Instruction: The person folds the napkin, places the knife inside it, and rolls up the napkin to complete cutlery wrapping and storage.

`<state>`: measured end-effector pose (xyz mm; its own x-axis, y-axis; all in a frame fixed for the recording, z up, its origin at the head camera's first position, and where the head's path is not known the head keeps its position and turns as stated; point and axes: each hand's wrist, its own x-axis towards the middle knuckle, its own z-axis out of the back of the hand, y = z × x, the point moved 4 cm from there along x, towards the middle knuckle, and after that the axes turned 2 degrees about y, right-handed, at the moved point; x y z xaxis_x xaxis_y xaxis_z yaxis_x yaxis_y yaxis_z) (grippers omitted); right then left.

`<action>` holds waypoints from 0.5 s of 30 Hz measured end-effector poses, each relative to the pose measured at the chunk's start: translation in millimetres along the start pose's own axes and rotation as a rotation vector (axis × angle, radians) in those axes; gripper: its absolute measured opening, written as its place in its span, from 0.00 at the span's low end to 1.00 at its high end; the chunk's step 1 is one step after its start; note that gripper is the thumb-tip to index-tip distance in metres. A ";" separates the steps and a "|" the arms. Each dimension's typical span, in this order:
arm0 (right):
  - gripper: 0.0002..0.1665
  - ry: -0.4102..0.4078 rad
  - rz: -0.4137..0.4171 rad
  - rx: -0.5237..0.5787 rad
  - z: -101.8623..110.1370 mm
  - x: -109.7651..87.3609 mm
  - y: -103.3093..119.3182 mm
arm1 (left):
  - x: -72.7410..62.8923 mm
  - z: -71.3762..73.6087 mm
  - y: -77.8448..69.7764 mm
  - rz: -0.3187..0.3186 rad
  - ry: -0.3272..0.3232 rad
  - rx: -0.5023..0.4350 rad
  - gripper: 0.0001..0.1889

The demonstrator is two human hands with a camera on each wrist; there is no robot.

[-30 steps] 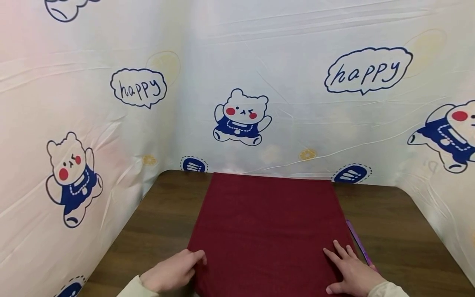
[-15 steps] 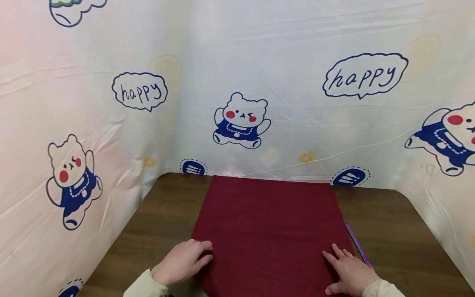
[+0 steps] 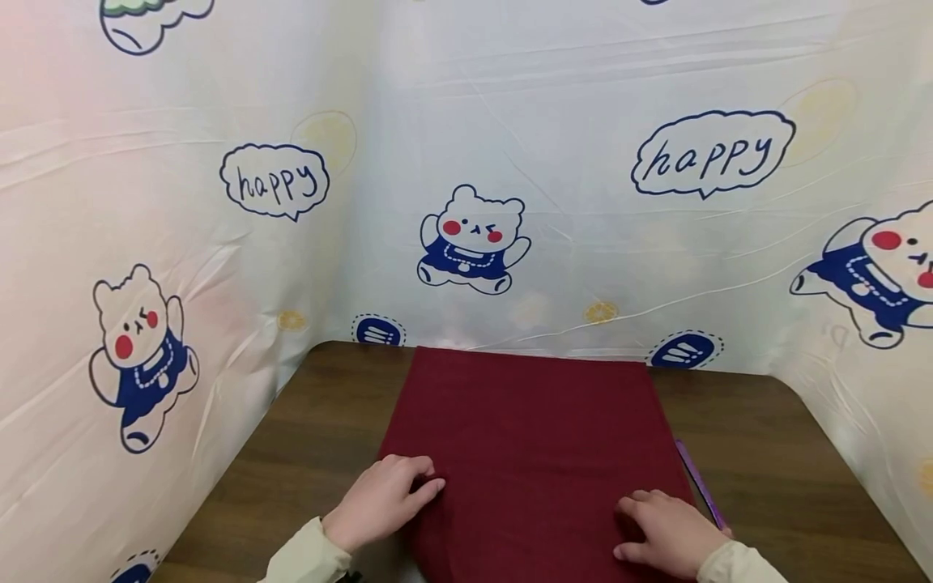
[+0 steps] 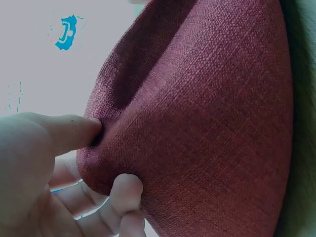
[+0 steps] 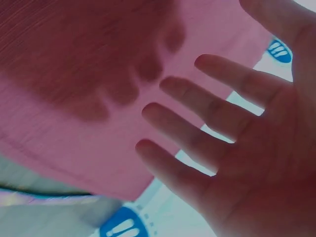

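A dark red woven cloth (image 3: 539,421) lies over the brown table, its far edge straight and near the back. My left hand (image 3: 386,495) pinches the near left side of it. Up close in the left wrist view, thumb and fingers grip a raised, folded part of the cloth (image 4: 207,113). My right hand (image 3: 665,530) is over the near right part, fingers loosely bent in the head view. From the right wrist, the same hand (image 5: 242,143) shows spread fingers with nothing between them, and finger shadows fall on the fabric.
A thin purple strip-like object (image 3: 701,484) lies along the cloth's right edge, partly behind the right hand. The brown wooden table (image 3: 321,421) shows on both sides. A white curtain (image 3: 583,267) printed with bears hangs behind and around it.
My left hand has moved right and away from me, drawing the cloth's near left edge inward. The right hand has come off its flat spread on the cloth and shifted slightly left.
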<state>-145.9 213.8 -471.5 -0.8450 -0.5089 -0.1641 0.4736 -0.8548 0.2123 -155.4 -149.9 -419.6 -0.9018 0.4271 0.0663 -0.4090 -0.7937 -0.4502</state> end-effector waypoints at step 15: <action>0.22 -0.235 0.055 0.069 34.4 22.8 64.1 | 13.5 1.0 -17.1 0.022 -0.076 -0.002 0.15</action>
<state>-143.3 150.9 -428.5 -0.8566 -0.5103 0.0764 0.5095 -0.8132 0.2812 -160.7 -130.9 -410.1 -0.9186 0.3754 0.1233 -0.3886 -0.8017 -0.4541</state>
